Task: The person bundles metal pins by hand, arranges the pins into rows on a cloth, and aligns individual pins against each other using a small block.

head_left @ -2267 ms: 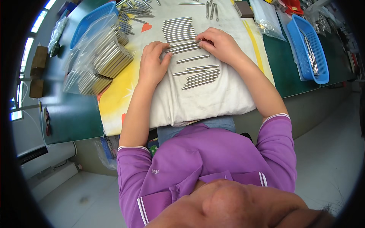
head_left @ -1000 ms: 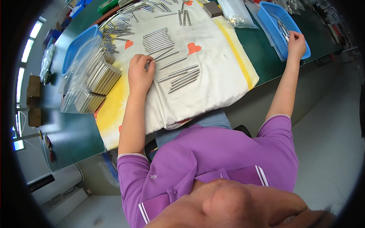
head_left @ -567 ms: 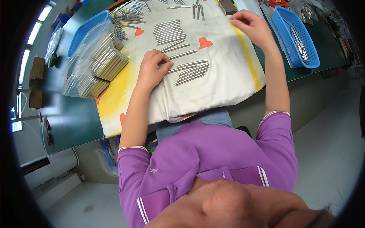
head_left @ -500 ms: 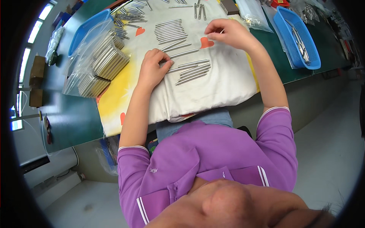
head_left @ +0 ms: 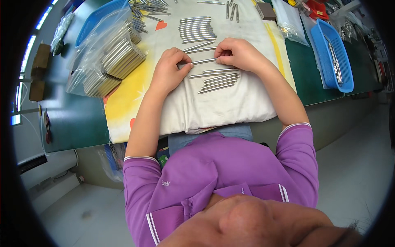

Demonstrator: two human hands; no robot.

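Two blue baskets (head_left: 334, 53), one at eleven o'clock, one at two; two hands (head_left: 168, 74); one dark block (head_left: 265, 11) at twelve.

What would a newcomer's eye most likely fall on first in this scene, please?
Probably the two hands, left hand and right hand, meeting over one metal rod on the white cloth. Next, the neat rows of rods just below them, and the clear bags of rods stacked at the left.

Shiny smooth metal rods (head_left: 214, 80); soft matt white cloth (head_left: 222, 107); glossy blue plastic basket (head_left: 343, 70); matt green tabletop (head_left: 78, 119)
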